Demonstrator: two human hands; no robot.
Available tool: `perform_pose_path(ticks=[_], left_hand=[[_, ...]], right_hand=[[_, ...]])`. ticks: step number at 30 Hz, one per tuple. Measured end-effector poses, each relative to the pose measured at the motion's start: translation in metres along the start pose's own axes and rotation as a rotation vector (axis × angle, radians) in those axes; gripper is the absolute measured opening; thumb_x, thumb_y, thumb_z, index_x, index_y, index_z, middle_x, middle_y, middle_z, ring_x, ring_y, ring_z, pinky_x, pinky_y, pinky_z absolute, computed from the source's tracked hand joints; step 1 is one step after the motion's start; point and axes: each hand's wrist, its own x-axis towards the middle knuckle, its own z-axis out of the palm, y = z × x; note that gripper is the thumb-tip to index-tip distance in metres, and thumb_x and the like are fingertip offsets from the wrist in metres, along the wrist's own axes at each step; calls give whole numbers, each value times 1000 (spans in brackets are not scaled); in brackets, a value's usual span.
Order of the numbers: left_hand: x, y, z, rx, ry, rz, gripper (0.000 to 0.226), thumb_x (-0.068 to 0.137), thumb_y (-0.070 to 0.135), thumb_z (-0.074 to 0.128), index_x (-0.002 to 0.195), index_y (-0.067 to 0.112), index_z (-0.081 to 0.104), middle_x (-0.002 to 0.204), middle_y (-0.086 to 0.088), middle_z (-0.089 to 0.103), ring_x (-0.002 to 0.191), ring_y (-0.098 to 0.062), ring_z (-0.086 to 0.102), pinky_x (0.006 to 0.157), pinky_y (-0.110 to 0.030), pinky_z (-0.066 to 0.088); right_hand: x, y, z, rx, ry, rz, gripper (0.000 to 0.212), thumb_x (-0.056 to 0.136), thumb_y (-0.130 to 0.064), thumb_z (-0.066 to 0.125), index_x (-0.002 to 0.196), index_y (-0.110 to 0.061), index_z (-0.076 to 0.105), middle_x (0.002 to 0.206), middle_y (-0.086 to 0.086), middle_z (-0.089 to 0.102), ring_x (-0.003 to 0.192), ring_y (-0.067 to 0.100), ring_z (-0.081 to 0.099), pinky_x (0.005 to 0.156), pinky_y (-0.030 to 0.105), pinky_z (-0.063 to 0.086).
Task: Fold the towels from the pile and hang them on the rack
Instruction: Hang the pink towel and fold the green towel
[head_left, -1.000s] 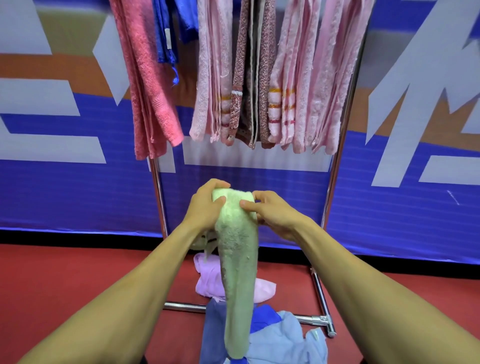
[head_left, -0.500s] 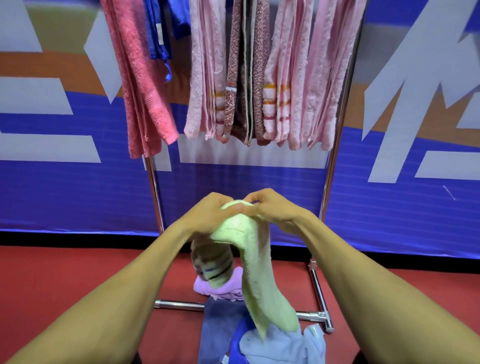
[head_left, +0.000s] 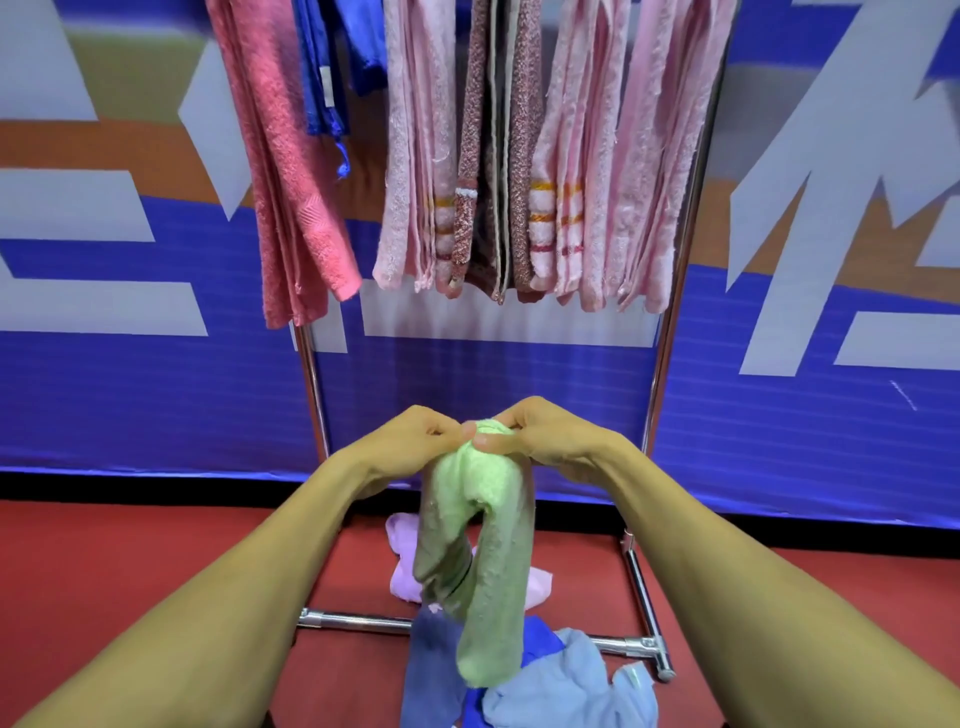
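Observation:
A light green towel (head_left: 483, 551) hangs doubled over from both my hands in front of the rack. My left hand (head_left: 410, 447) and my right hand (head_left: 540, 441) pinch its top fold side by side, thumbs almost touching. Its two halves drop toward the pile (head_left: 550, 680) of blue and light blue towels on the floor. A lilac towel (head_left: 402, 566) lies behind the green one. On the metal rack (head_left: 670, 332) hang several folded towels: a coral one (head_left: 291, 197), a blue one (head_left: 322, 67), pale pink ones (head_left: 613, 171) and a speckled brown one (head_left: 498, 156).
The rack's lower bar (head_left: 353, 621) crosses the red floor (head_left: 104, 571) just behind the pile, ending in a foot (head_left: 660, 660) at the right. A blue, orange and grey banner wall (head_left: 805, 415) stands close behind the rack.
My hands came together at the towel's top, and the long hanging towel is now doubled over into two shorter halves. The view tilted slightly up.

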Motion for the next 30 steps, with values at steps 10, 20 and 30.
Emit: perform_pose_path(ticks=[10, 20, 30], left_hand=[[-3, 11, -4, -241, 219, -18, 47, 103, 39, 48, 78, 8, 72, 68, 0, 71, 62, -8, 61, 60, -26, 48], [-16, 55, -54, -495, 337, 73, 40, 103, 27, 49, 107, -6, 72, 105, -24, 74, 93, -27, 70, 77, -29, 57], [-39, 167, -147, -642, 371, 173, 51, 104, 35, 46, 76, 9, 78, 53, -5, 55, 46, -14, 50, 46, -25, 45]], right_hand=[[0, -2, -5, 147, 99, -43, 44, 95, -36, 64, 98, 7, 70, 86, 9, 71, 77, 17, 62, 72, 32, 47], [2, -52, -2, 187, 35, -61, 62, 84, -51, 68, 96, 10, 68, 89, 12, 70, 79, 19, 60, 71, 30, 42], [28, -219, -27, 396, 276, -292, 32, 103, -24, 51, 99, -3, 74, 89, 15, 76, 72, 20, 72, 65, 28, 58]])
